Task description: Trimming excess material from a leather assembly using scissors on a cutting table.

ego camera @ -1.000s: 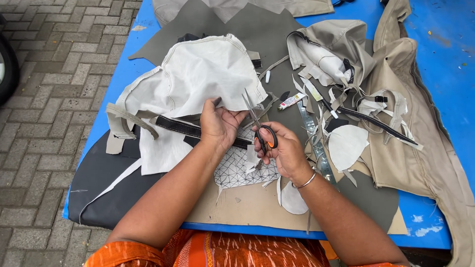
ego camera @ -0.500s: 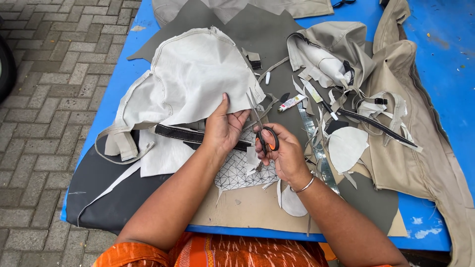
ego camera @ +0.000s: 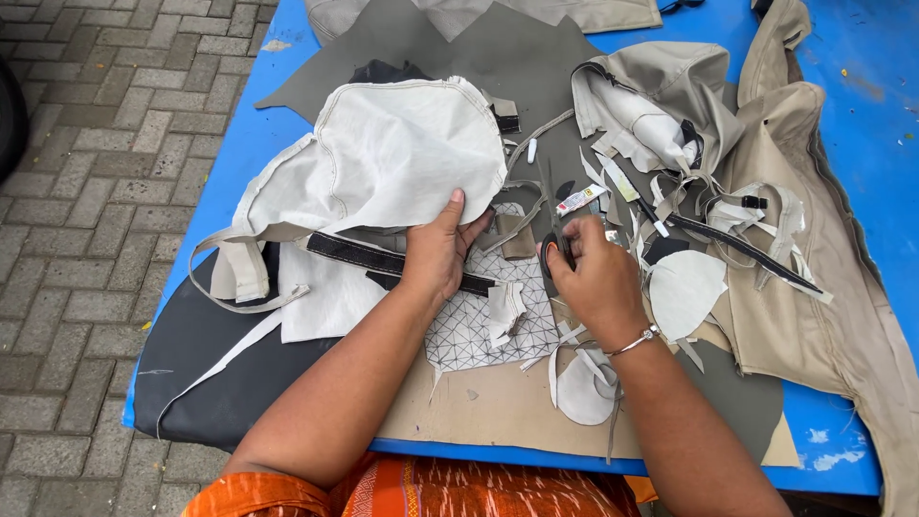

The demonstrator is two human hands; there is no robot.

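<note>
A large piece of off-white fabric [ego camera: 383, 163] is seen spread over the middle of the blue table [ego camera: 862, 105], rounded at the top, with a stitched seam running along its edge and pale straps trailing off its lower left side. Its lower right edge is pinched by the left hand [ego camera: 438, 251], thumb on top and fingers curled underneath, so the cloth is lifted slightly there. A black strap [ego camera: 369, 257] is seen lying under that hand, running left across the white lining.

Just to the right, scissors [ego camera: 557, 251] are gripped by the right hand [ego camera: 592, 280], fingers closed through the dark handles, the blades pointed away from the body. A metal bangle [ego camera: 636, 341] is worn on that wrist.

Beneath both hands a quilted white patch [ego camera: 479, 330] with a diamond pattern is laid on a tan sheet [ego camera: 498, 407]. A black leather panel [ego camera: 206, 369] is spread at the left near edge. A beige garment [ego camera: 823, 297] is heaped on the right, ringed by offcuts and strips. No containers are seen on the table.
</note>
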